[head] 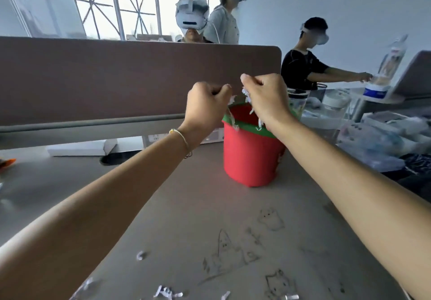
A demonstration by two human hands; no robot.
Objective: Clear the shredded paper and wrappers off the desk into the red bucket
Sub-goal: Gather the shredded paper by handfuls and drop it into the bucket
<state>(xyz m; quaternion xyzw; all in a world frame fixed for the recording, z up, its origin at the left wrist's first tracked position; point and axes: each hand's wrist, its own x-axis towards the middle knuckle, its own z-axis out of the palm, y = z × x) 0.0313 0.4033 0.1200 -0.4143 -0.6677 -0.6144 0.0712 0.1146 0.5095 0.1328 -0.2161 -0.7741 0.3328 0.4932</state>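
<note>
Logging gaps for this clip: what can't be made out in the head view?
- Inside of the red bucket: its far wall shows, but the bottom is hidden by its near wall and the right hand.
- Left hand: the grip is curled shut, so how much shredded paper it holds is unclear.
- Scraps on the desk: cut off by the bottom edge.

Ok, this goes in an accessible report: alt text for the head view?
Both hands, left hand and right hand, drop shredded paper over a red bucket on a desk. More shreds lie near the front edge.
</note>
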